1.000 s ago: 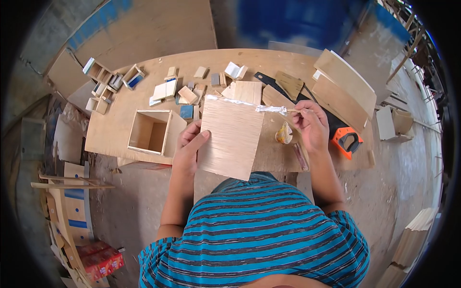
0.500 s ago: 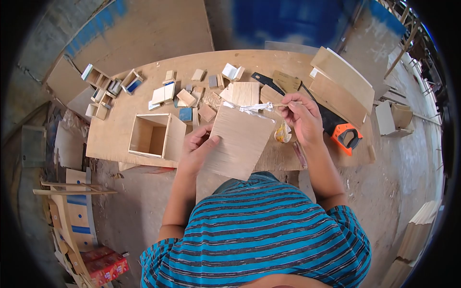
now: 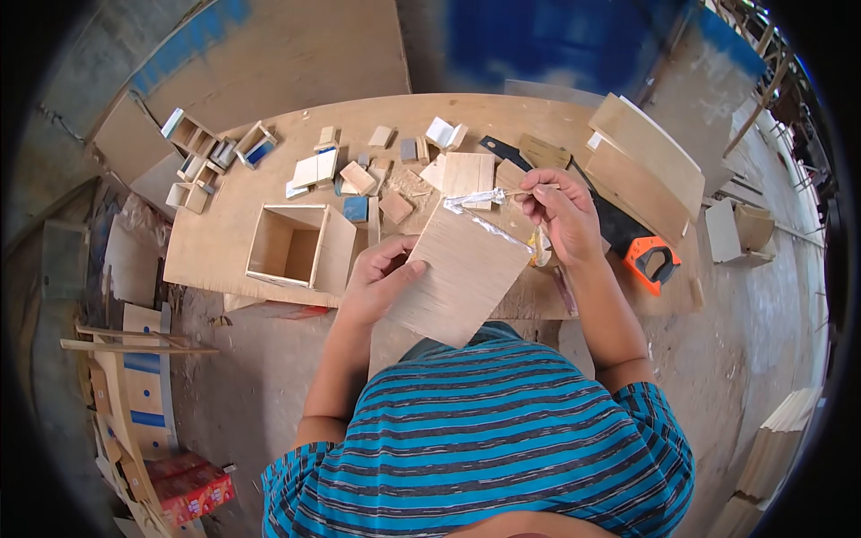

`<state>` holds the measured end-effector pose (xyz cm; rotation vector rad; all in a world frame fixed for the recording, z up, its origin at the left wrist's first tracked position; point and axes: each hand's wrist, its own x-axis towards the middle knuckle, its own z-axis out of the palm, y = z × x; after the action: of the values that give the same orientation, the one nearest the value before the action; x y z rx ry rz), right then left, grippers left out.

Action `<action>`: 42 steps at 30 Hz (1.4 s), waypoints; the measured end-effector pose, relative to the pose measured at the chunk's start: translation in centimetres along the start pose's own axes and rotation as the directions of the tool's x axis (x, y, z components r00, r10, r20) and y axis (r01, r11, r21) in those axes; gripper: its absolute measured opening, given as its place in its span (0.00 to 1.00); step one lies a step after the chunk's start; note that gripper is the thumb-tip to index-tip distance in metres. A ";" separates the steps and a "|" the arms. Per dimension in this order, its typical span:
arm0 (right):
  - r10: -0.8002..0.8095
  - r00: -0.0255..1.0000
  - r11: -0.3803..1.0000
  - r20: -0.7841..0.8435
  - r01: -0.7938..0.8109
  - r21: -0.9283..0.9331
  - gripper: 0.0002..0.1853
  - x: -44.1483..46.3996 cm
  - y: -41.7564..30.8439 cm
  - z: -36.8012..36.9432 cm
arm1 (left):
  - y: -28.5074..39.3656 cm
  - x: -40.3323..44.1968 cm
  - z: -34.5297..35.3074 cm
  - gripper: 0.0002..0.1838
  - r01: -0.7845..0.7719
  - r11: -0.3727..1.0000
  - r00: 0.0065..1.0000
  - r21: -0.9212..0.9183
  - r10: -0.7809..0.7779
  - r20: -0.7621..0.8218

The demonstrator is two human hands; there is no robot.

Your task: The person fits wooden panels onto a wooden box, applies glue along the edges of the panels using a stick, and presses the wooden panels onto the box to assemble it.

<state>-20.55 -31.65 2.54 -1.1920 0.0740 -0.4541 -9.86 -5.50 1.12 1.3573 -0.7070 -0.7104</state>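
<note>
My left hand grips a thin plywood panel by its left side, thumb on top. The panel is tilted above the table's front edge. White, glue-like paste runs along its far edge. In my right hand, fingers pinch a thin wooden stick. The stick's left end is coated in the same white paste and is at the panel's far corner; whether it touches there I cannot tell. Partly hidden behind the panel and right hand lies a yellow-and-white packet.
On the wooden table stand an open wooden box at left and several small wood blocks in the middle. A handsaw with an orange handle lies at right, beside stacked boards. Small box pieces sit far left.
The panel has turned clockwise and shifted slightly right, showing more of the white paste along its far edge. The stick's coated end remains near the panel's far corner. Both hands keep their holds.
</note>
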 end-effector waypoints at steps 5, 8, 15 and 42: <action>0.000 1.000 0.999 -0.004 0.000 -0.038 0.08 -0.3 -0.5 -0.7 | -0.2 -0.3 -0.4 0.16 0.015 0.997 0.999 -0.075 -0.018 -0.039; 0.003 1.000 0.999 -0.015 -0.004 -0.042 0.09 -0.4 -0.5 -1.5 | -0.1 -0.4 -0.3 0.17 0.006 0.996 0.998 -0.093 -0.012 -0.061; -0.009 0.999 0.999 -0.052 0.007 -0.037 0.09 -0.8 -1.0 -2.7 | 0.2 -0.3 -0.7 0.17 -0.007 0.997 0.995 -0.082 -0.001 -0.103; -0.203 0.956 0.573 -0.213 -0.061 -0.818 0.06 -7.3 1.2 -7.8 | -12.7 2.8 -0.6 0.16 0.171 0.982 0.931 -0.084 -0.189 -0.312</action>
<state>-29.04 -35.40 -2.77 -2.0620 0.5487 -0.7028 -8.18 -8.38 -11.47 1.4555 -0.3046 -0.6300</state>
